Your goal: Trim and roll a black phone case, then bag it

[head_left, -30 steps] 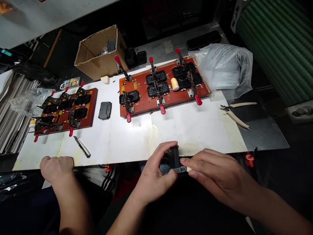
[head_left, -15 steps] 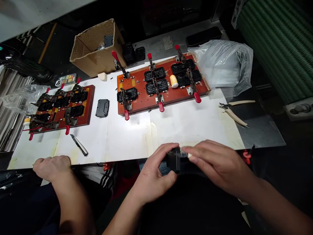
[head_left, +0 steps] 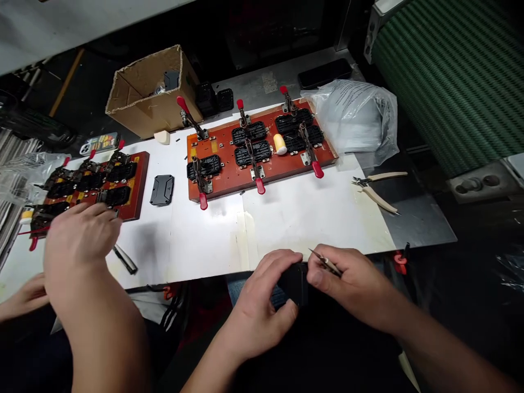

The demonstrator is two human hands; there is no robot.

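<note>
My left hand point(head_left: 262, 308) is closed round a small black plastic part point(head_left: 297, 284), held just below the near edge of the white table sheet point(head_left: 286, 218). My right hand point(head_left: 352, 284) is beside it, pinching a thin metal-tipped tool point(head_left: 324, 260) whose point sticks up to the left, above the part. Both hands touch the part.
An orange clamp board point(head_left: 229, 174) with black parts and red-handled clamps lies ahead. A second board point(head_left: 135, 180) lies left, where another person's hand point(head_left: 79, 234) hovers over a knife point(head_left: 125, 261). A loose black part point(head_left: 162, 189), cardboard box point(head_left: 135, 109), plastic bag point(head_left: 356, 117) and pliers point(head_left: 379, 188) are also on the table.
My right hand now shows a thin tool pinched above the part. The other person's hand has lifted from the table edge and moved up toward the left board; a second hand shows at far left.
</note>
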